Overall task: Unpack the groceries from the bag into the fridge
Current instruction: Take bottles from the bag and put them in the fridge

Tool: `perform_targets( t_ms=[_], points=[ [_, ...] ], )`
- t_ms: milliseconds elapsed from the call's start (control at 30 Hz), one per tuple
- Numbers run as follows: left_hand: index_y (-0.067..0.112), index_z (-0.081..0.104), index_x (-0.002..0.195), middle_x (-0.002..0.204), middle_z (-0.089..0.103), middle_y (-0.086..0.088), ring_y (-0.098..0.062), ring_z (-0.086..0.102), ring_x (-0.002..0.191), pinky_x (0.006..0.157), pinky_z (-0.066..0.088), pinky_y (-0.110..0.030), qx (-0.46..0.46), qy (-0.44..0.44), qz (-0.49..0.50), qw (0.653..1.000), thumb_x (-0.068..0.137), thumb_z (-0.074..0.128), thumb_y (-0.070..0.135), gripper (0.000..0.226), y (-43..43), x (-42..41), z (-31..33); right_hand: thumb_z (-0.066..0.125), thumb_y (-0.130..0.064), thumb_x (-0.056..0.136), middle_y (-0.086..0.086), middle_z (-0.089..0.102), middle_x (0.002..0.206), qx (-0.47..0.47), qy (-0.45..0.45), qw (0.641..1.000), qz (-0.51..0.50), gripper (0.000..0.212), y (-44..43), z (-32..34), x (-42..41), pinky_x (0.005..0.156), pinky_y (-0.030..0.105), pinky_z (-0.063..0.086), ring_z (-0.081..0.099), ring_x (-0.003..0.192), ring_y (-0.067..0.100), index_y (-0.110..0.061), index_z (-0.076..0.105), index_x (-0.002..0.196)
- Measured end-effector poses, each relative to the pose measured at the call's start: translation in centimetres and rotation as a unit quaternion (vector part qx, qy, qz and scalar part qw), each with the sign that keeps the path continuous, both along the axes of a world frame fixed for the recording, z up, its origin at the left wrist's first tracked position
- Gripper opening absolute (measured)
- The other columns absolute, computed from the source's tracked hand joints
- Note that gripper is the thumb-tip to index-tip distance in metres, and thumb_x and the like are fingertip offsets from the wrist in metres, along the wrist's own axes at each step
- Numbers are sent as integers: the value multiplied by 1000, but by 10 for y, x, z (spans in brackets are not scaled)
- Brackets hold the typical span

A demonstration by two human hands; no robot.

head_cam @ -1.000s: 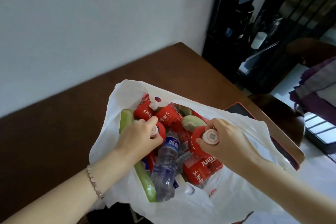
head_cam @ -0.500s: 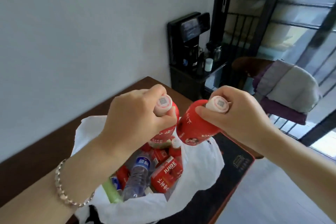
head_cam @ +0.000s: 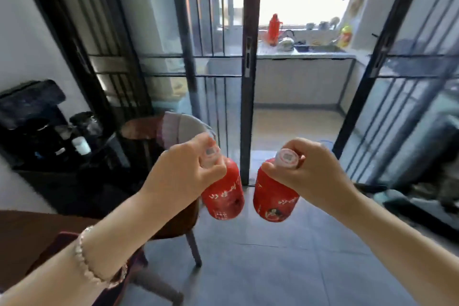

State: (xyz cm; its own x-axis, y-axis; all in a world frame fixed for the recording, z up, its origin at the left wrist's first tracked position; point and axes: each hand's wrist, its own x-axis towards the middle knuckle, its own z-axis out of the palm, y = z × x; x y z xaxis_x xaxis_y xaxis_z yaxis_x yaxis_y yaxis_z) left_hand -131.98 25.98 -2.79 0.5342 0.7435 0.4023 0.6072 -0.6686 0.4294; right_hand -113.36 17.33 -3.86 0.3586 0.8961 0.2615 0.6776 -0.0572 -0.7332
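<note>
Fingers (head_cam: 211,171) of the left hand (head_cam: 185,174) pinch the blurred cap of one red bottle (head_cam: 223,196) at frame centre; the right hand (head_cam: 308,171) grips another bottle (head_cam: 274,197) likewise. Both labels are unreadable. Bag and fridge are out of frame.

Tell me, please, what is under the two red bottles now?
Only grey floor lies below the left bottle and right bottle, which hang from the left hand and right hand. The fingers hide their necks.
</note>
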Motion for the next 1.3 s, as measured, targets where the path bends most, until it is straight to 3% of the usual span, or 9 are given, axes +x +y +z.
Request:
perform_targets(
  t_ms=[133,233,333,400,600,767,967,1133,1300],
  points=[
    [21,56,107,91,66,2,-20,62,81,72,52,-28,-20,39,-83,996,84,61,36,27,-17,134,-7,74,-39,69,-11,56,65,-21,-22,996,-89,24,-57,1,113,51,9,37,54,62,3,-22,57,73],
    [26,55,107,86,62,4,-17,58,74,55,42,-19,-25,65,-153,986,84,61,38,26,-33,221,-10,75,-39,68,-9,58,64,-27,-21,985,-170,25,-100,2,182,56,17,40,56,63,7,-24,55,68],
    [27,56,102,87,64,2,-17,58,73,55,46,-21,-55,73,-233,968,83,64,37,22,-48,305,-12,75,-39,68,-9,60,65,-42,-16,963,-267,25,-140,0,242,52,11,40,55,62,1,-21,59,70],
    [28,57,101,87,65,2,-15,55,71,50,39,-15,-48,81,-282,955,84,63,36,20,-60,361,-12,75,-40,68,-9,62,67,-53,-11,946,-320,25,-163,0,280,53,10,41,57,64,1,-20,60,72],
    [27,59,99,85,68,0,-19,64,76,66,57,-35,-65,72,-416,904,82,62,41,22,-95,527,-2,77,-43,66,-11,62,69,-82,-11,885,-459,28,-216,7,392,57,19,42,56,66,1,-22,60,73],
    [26,56,94,79,66,3,-17,63,71,58,52,-29,-39,82,-519,850,82,60,42,21,-134,662,30,77,-43,65,-8,61,66,-84,-14,832,-549,30,-258,29,481,62,29,47,58,66,10,-20,57,69],
    [25,57,92,73,60,8,-7,53,57,43,34,-19,-53,64,-587,805,82,61,40,18,-197,799,65,72,-45,72,1,66,74,-92,-25,775,-625,34,-318,60,570,58,27,43,60,69,14,-13,61,78],
    [23,58,84,76,63,5,-13,61,67,53,49,-26,-91,25,-615,783,83,58,38,14,-256,897,88,68,-44,75,2,61,70,-83,-39,731,-676,37,-375,78,642,61,31,44,61,70,20,-14,48,67],
    [22,59,86,72,62,5,-13,60,64,53,48,-26,-92,-26,-620,778,83,56,39,18,-317,990,115,66,-51,75,-3,65,82,-91,-73,720,-684,35,-434,103,730,76,37,55,63,78,14,-18,56,78]
  ],
)
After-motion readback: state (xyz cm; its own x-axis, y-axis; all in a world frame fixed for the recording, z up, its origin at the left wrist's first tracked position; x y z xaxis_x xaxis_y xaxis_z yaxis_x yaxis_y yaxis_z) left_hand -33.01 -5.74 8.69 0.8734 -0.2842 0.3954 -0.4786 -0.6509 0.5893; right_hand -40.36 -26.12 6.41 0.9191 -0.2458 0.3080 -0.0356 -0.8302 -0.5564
